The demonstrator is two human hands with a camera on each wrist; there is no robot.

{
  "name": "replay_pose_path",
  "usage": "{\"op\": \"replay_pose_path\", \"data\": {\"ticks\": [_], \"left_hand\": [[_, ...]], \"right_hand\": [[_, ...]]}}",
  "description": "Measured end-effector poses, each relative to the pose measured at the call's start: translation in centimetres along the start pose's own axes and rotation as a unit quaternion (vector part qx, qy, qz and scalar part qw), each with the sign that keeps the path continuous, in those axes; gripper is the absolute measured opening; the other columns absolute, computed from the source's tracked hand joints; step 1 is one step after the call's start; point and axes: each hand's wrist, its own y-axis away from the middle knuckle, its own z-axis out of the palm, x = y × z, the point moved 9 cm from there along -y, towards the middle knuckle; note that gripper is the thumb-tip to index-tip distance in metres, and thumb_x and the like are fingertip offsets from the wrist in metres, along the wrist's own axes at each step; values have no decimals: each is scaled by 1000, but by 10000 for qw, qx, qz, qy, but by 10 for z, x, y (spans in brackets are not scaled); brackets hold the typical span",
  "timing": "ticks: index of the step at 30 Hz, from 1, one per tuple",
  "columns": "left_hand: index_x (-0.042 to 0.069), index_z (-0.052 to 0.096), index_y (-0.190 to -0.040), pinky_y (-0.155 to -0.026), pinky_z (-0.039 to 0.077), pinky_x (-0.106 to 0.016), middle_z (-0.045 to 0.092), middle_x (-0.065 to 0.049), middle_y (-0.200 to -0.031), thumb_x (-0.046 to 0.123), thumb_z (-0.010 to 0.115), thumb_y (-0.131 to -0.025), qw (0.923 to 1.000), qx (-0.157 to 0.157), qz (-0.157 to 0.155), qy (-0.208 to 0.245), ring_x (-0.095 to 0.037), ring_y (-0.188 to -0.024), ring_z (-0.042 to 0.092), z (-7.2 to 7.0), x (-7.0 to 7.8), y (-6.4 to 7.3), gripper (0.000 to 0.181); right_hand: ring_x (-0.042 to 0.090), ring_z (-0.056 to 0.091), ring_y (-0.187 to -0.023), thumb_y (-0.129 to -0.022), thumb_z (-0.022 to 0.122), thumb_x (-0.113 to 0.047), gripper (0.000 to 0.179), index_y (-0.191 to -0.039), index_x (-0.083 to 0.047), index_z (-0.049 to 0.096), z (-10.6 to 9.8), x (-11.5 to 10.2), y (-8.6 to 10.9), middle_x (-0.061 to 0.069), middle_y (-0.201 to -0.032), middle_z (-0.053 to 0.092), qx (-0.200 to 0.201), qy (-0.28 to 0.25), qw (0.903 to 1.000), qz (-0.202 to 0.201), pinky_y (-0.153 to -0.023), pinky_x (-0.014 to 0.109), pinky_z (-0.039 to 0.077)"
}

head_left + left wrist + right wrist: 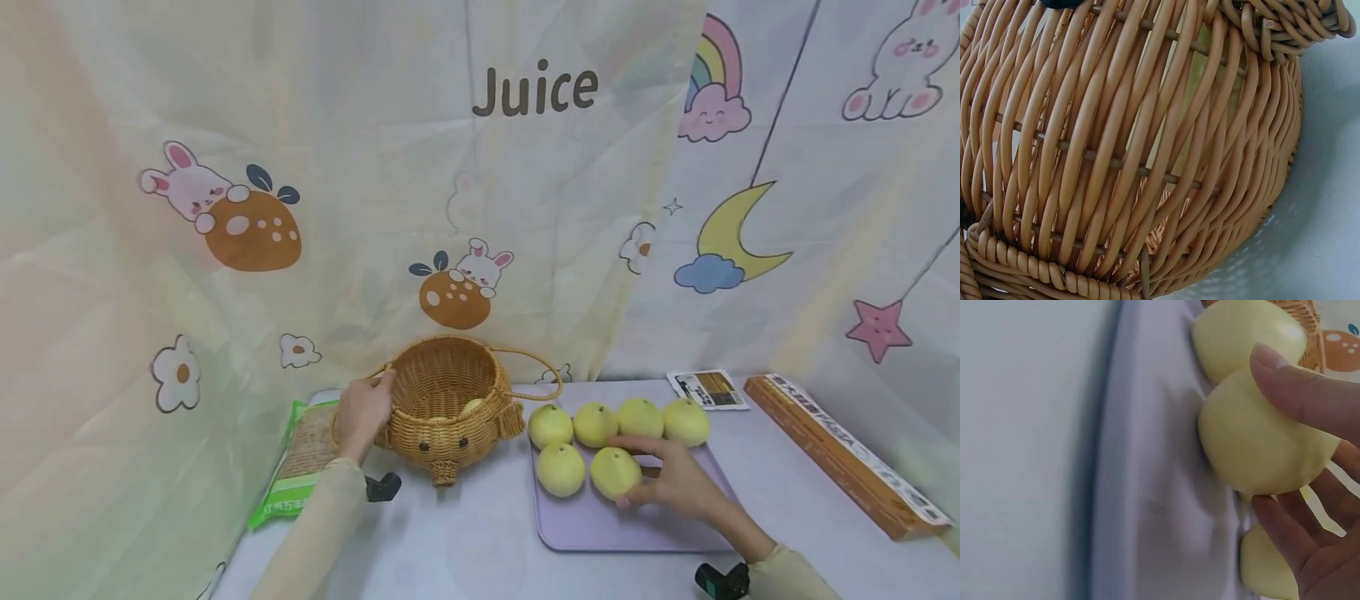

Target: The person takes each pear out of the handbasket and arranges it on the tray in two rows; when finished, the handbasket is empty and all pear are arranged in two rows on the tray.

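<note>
My left hand (365,410) grips the left side of the rim of a wicker basket (442,437) with an animal face, a snout and ears. Inside it, a pale round fruit (472,406) shows in part. In the left wrist view the woven wall (1110,144) fills most of the picture, hiding the hand. My right hand (678,479) holds a round, pale yellow-green fruit (1260,440) at the front of the lilac tray (637,537), thumb on one side and fingers on the other. Several similar fruits (561,469) sit beside and behind it.
Left of the basket lies a green-edged food packet (300,467), partly behind the left arm. A small white-and-dark sachet (708,389) lies behind the tray, and a long brown box (847,454) lies to its right. Printed curtains (360,208) hang behind the table.
</note>
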Motion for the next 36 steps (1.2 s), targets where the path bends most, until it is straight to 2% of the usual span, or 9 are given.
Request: {"op": "replay_pose_path", "data": {"ticks": [2,4,11,16,21,28,36], "left_hand": [[15,73,-136,-91,53,-59,73,-17,-133,57,43,-109,10000,-53,-20,3,-44,-120,69,2,-1,0,59],[15,72,-138,-96,51,-63,70,-17,-138,58,43,-109,10000,-85,-31,7,-46,-125,65,3,-1,0,59],[15,74,-135,-93,52,-61,73,-16,-132,58,42,-109,10000,-36,-35,-36,-44,-122,68,4,-2,-1,59],[15,71,-138,-98,50,-64,70,-16,-138,58,42,-109,9999,-89,-62,-63,-46,-127,65,4,-2,-2,60],[13,72,-137,-99,49,-64,71,-17,-137,57,42,-109,10000,-31,-78,-47,-46,-127,64,3,-3,-2,60],[13,73,-136,-99,49,-63,71,-16,-136,57,43,-109,10000,-11,-88,-16,-45,-127,65,4,-4,-4,59],[14,76,-131,-88,50,-57,76,-15,-123,57,45,-108,9999,73,-100,18,-39,-113,70,3,-3,-3,58]], "right_hand": [[-4,59,-120,-65,102,-24,85,-140,-4,66,1,3,1,20,-143,65,55,52,10000,21,-98,44,59],[-6,57,-119,-65,102,-25,85,-139,-4,66,2,5,2,20,-143,64,156,74,9998,18,-97,43,59],[-14,51,-121,-64,103,-27,88,-139,-3,64,0,10,4,19,-141,65,517,182,9985,84,-95,42,60],[-16,49,-119,-64,103,-26,88,-140,-5,64,2,11,6,19,-139,66,661,173,9976,150,-92,40,61],[-14,51,-119,-66,102,-22,87,-141,-4,62,4,9,4,22,-138,65,673,54,9977,32,-90,38,62],[-11,54,-117,-66,102,-23,89,-142,-3,60,5,12,1,21,-138,65,660,114,9977,-37,-87,28,61],[-1,58,-119,-67,101,-28,91,-145,-4,59,2,-2,0,21,-143,62,465,442,9977,-234,-87,32,61]]}}
